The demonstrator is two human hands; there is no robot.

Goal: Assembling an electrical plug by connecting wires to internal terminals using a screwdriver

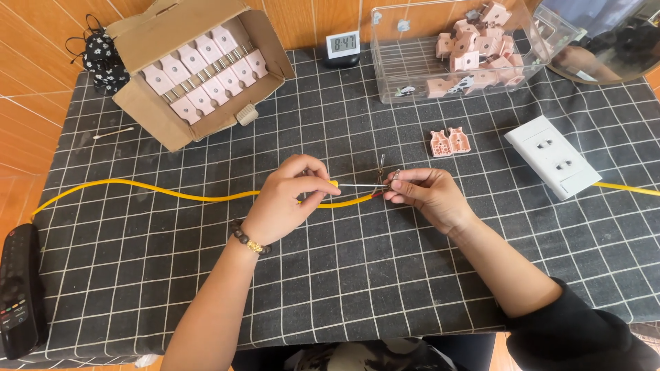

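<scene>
So my desk [137,275] is covered with a dark cloth printed in a white grid, kinda soft and wrinkly at the edges. Top left there's a beat-up cardboard box [165,34] with neat rows of pale pink plastic plugs [206,72], metal prongs showing. Top right is a clear plastic bin [412,69] with more pink plug bodies dumped in a heap. To the right sits a white rectangular socket block [553,156], smooth and glossy. A long yellow cable [137,187] snakes across the desk from the left edge to the middle, right under my hands. A black remote [20,288] lies at the far left. Two little pink plug shell halves [449,142] lie open just above my right hand. My left hand [285,199] is closed around a thin screwdriver [354,185], pinching it by the yellow end. My right hand [430,196] is pinched shut on the small metal prong piece [383,177] at the cable's stripped end, where the screwdriver tip meets it
</scene>
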